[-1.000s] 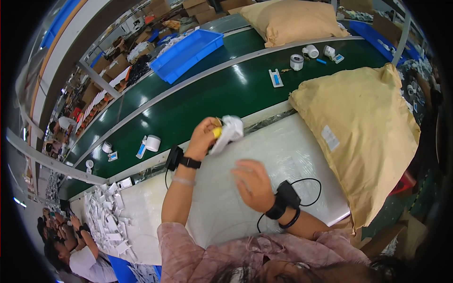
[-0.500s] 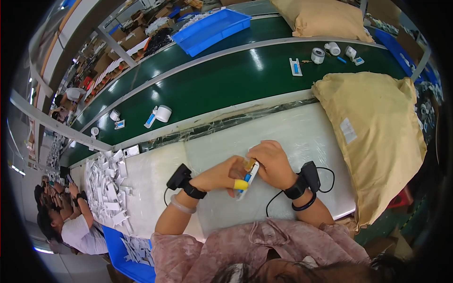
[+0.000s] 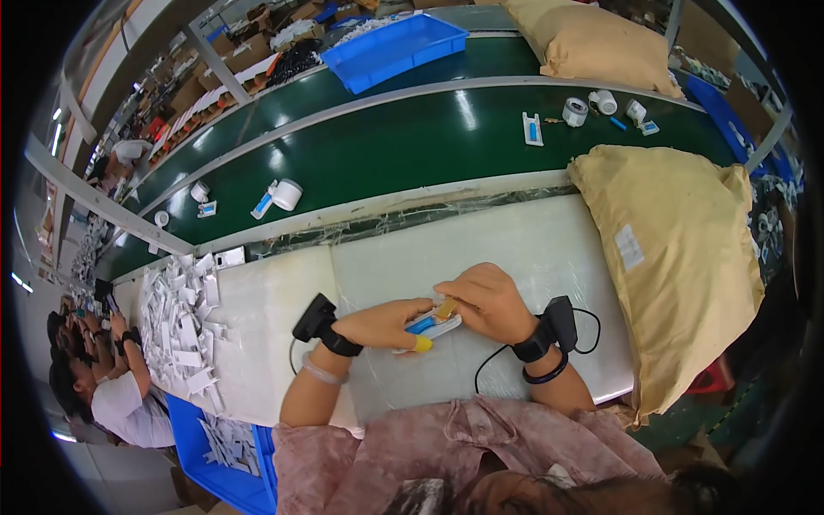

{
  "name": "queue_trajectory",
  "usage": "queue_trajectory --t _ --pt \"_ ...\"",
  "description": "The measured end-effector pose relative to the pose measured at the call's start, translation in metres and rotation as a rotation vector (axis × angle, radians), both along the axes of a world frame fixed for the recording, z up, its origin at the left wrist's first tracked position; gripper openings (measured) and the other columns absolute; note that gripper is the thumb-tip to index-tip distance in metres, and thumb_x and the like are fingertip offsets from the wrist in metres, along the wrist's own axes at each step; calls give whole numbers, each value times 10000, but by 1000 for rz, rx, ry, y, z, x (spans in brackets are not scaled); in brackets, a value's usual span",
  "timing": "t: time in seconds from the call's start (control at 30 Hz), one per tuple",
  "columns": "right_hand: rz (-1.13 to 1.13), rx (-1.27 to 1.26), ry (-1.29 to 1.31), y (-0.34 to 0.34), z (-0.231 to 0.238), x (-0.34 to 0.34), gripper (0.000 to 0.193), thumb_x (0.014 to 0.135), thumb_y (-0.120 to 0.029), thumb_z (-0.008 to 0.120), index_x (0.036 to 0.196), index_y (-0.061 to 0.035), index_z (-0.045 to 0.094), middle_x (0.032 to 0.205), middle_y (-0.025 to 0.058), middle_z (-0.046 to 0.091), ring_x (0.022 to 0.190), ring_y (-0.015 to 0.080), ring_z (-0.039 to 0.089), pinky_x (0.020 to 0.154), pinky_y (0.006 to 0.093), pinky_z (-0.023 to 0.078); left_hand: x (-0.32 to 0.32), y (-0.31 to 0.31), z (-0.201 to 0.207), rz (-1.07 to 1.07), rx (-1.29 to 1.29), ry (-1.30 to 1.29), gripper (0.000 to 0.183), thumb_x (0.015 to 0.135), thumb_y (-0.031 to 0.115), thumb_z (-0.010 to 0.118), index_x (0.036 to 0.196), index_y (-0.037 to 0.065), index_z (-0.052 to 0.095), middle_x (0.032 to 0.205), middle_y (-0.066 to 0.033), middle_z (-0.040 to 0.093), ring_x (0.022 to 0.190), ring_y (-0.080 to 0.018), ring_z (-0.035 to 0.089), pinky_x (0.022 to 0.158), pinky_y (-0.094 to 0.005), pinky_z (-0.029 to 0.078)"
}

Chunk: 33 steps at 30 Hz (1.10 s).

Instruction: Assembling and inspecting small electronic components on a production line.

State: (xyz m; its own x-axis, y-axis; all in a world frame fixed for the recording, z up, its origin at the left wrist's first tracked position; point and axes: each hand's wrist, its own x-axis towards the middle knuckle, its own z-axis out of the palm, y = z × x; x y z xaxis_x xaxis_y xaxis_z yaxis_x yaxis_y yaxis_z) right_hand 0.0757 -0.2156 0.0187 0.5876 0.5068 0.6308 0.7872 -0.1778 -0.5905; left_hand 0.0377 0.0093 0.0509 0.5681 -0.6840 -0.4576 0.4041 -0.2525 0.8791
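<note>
In my left hand [image 3: 382,324] is a narrow white plastic shell [image 3: 444,328], gripped along its side, with a yellow cover on one fingertip. A blue cylindrical cell [image 3: 421,325] lies inside the shell. At the shell's right end a small amber-brown flat piece [image 3: 446,308] sticks up. My right hand [image 3: 491,300] is closed there, its fingertips bent over that piece and its thumb by the shell's end. Both hands are over the wrapped, pale work surface [image 3: 386,386].
Left lies a heap of white plastic parts [image 3: 180,313], above a blue bin [image 3: 193,438]. Beyond runs a green conveyor [image 3: 369,172] carrying white round units [image 3: 287,195] and shells. A blue tray [image 3: 395,51] stands farther back. A tan sack [image 3: 678,257] sits right. People work at far left.
The shell has turned from steeply slanted to nearly level, and its open side with the blue cell shows more. My right fingers have shifted onto the amber-brown piece. The view has shifted slightly.
</note>
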Motion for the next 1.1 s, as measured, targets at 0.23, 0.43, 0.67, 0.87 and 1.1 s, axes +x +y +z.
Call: queue_trajectory --t 0.23,0.43,0.67,0.87,1.1 --pt "188 -76 147 5 2 -3 284 774 -58 693 1054 -108 689 813 37 656 774 256 596 849 393 435 -17 13 4 204 930 -924 363 737 147 702 1005 21 492 762 -206 609 737 -444 593 633 -434 485" --pt "153 -91 218 6 0 -13 265 807 -166 741 1059 -99 692 820 53 681 793 258 612 939 399 424 -22 -18 -15 726 505 -929 367 775 39 652 1104 14 492 822 -187 665 720 -385 662 611 -401 521" --pt "-236 35 -80 14 -4 -12 168 806 -86 731 969 -50 710 747 74 664 696 285 614 893 413 507 -22 -30 -33 972 133 -673 306 832 -29 566 1128 17 503 803 -56 649 630 -126 626 574 -283 513" --pt "-286 35 -24 16 -3 -12 190 779 -50 749 962 -42 699 798 97 685 798 291 656 898 424 510 -29 -29 -35 855 -341 -332 306 914 40 482 1219 35 473 808 -76 576 544 -131 541 487 -267 472" --pt "-215 42 14 18 -5 -17 242 747 -41 766 980 -23 699 875 111 690 854 292 657 812 396 533 -28 -25 -42 902 -302 -286 262 929 65 430 1179 26 497 808 -84 579 535 -153 551 485 -287 480"
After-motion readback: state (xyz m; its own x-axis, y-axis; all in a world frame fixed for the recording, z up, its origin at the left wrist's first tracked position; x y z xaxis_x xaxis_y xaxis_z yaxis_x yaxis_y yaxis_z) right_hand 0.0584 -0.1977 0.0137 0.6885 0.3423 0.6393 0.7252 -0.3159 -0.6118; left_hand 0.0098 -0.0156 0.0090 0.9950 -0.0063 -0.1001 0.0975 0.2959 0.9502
